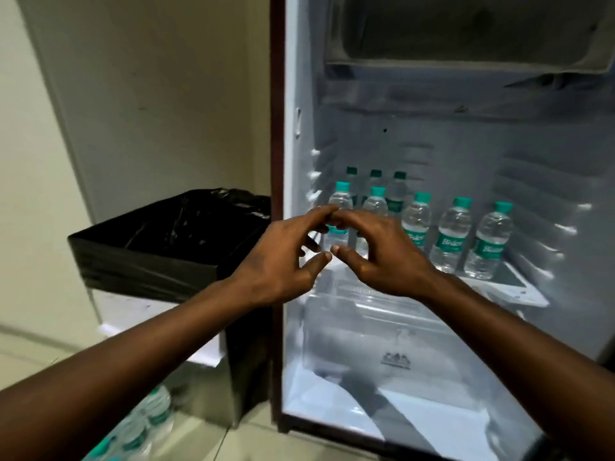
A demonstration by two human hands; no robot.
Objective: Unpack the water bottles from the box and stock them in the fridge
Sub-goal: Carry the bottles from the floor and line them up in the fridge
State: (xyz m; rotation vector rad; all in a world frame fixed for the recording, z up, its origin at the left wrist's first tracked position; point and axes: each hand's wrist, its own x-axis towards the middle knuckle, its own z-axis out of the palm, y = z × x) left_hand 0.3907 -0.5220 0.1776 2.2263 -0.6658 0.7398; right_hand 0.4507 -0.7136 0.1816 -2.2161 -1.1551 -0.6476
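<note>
my left hand (279,257) and right hand (376,251) hover empty, fingers loosely spread and fingertips nearly meeting, just before the open fridge (432,134) — the water bottles (454,234) stand upright on its shelf behind them, more lying by my left forearm

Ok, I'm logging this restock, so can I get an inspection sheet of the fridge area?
Surface: fridge shelf, white, carries the stock.
Job's things: eight bottles upright on the shelf, five in front, three behind; more bottles on the floor at lower left, blurred.
Clutter: bin with black liner beside the fridge.
Grippers: left hand and right hand in front of the shelf, fingers loosely spread, holding nothing.
Cables: nothing seen.
Surroundings: fridge open, clear drawer below the shelf, pale wall.
</note>
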